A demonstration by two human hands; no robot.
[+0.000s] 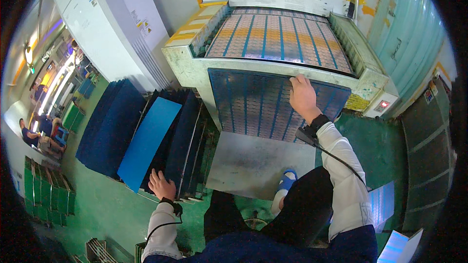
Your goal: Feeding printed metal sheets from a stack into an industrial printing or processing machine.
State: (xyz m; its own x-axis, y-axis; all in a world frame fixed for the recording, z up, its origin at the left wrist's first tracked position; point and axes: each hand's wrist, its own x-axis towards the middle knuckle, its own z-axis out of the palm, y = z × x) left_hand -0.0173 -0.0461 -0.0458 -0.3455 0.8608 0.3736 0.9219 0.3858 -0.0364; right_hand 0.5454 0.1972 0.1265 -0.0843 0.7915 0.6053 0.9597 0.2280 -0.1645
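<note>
My right hand [303,96] grips the upper edge of a dark patterned panel [243,98] with blue stripes. This panel stands nearly upright against the front of a low pale machine [190,68]. On the machine's bed lies a copper-coloured panel [273,34] with blue stripes. My left hand [162,185] has its fingers spread and holds nothing. It is by the near end of a bright blue sheet [149,141], beside dark upright sheets [183,131] in a rack; whether it touches them I cannot tell.
More dark sheets [113,126] stand packed at the left. A grey plate [258,160] lies below the machine, before my blue-and-white slipper [288,179]. A white cabinet [107,29] rises behind the racks; dark panels [429,151] lean at the right. People sit far left.
</note>
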